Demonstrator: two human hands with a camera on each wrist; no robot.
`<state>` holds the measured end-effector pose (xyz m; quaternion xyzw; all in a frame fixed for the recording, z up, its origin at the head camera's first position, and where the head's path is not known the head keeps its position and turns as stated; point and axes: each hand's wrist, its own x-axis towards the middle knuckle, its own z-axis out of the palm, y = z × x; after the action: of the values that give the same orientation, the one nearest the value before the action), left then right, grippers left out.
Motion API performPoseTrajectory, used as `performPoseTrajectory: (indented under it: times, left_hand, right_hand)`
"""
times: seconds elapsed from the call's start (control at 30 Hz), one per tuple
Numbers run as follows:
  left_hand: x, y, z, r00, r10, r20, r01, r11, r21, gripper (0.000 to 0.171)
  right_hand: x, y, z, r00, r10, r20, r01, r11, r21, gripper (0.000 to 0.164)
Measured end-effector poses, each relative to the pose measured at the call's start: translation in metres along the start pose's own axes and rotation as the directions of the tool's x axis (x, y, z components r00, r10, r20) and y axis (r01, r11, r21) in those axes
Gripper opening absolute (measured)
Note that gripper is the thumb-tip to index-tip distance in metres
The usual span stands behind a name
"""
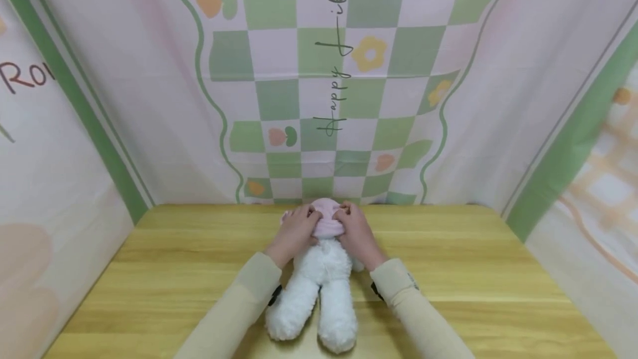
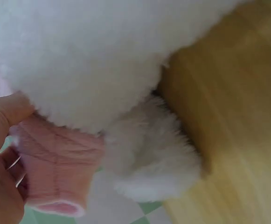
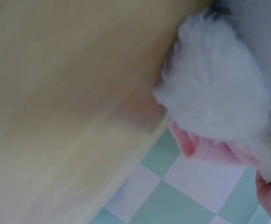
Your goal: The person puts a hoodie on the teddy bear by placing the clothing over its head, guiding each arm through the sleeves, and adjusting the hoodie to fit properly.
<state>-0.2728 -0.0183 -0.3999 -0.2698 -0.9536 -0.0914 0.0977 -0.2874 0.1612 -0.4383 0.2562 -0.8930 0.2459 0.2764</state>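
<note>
On the table lies a white fluffy plush toy (image 1: 324,265), its legs toward the person. A small pink doll garment (image 1: 326,225) covers its head end. My left hand (image 1: 294,231) pinches the garment's left side. My right hand (image 1: 359,232) pinches its right side, thumb on the cloth. In the left wrist view, a pink sleeve (image 2: 56,163) with an open cuff hangs beside the plush arm (image 2: 151,156), and the left thumb presses on the cloth. The right wrist view has another pink sleeve end (image 3: 214,150) past the plush arm (image 3: 214,79); only the fingertips of that hand show.
The wooden table (image 1: 199,276) reaches back to a hanging cloth (image 1: 271,54) with green checks and lettering. More printed cloth panels (image 1: 573,181) stand along both sides. A dark band (image 1: 274,295) shows at the left sleeve, with another at the right.
</note>
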Motion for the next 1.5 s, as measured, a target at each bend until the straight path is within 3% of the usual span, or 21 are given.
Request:
performPoseTrajectory:
  times: [0.2,0.4,0.57,0.7,0.83,1.03,1.2,1.37,1.43,1.5]
  left_hand:
    - [-0.005,0.002,0.006,0.999,0.021,-0.030,-0.020,1.000,0.023,0.045]
    - [-0.008,0.003,0.010,0.995,0.016,-0.100,-0.013,0.999,0.030,0.037]
    - [-0.009,0.003,0.014,0.980,0.030,-0.196,-0.019,0.998,0.062,0.028]
    - [-0.009,0.005,0.016,0.967,0.007,-0.255,0.011,0.998,0.068,0.037]
    - [-0.009,0.007,0.013,0.972,-0.027,-0.233,0.049,0.995,0.089,0.049]
    - [-0.006,0.009,0.009,0.983,-0.035,-0.181,0.057,0.991,0.119,0.038]
    - [-0.006,0.008,0.010,0.982,-0.048,-0.185,0.069,0.991,0.110,0.039]
    - [-0.006,0.006,0.009,0.982,-0.058,-0.180,0.075,0.993,0.089,0.044]
    - [-0.006,0.006,0.009,0.984,-0.045,-0.175,0.063,0.993,0.097,0.044]
    - [-0.007,0.005,0.009,0.983,-0.022,-0.180,0.043,0.993,0.113,0.044]
  right_hand:
    - [-0.002,-0.001,-0.002,0.999,-0.025,0.024,0.025,0.999,0.023,0.026]
    - [-0.003,-0.003,-0.002,0.998,0.024,0.050,-0.023,1.000,-0.020,0.024]
    - [-0.002,-0.006,-0.002,0.995,0.069,0.077,-0.067,0.997,-0.026,0.034]
    - [0.000,-0.010,-0.001,0.992,0.092,0.082,-0.088,0.995,-0.048,0.032]
    - [0.000,-0.013,-0.001,0.992,0.113,0.060,-0.109,0.992,-0.063,0.023]
    - [0.000,-0.010,-0.003,0.982,0.155,0.108,-0.154,0.988,-0.015,0.019]
    - [0.006,-0.004,-0.013,0.963,0.135,0.233,-0.144,0.989,0.024,0.029]
    - [0.014,0.003,-0.024,0.918,0.100,0.385,-0.154,0.982,0.111,0.054]
    - [0.016,0.005,-0.027,0.906,0.088,0.414,-0.154,0.979,0.131,0.062]
    - [0.017,0.006,-0.028,0.910,0.064,0.410,-0.124,0.985,0.120,0.062]
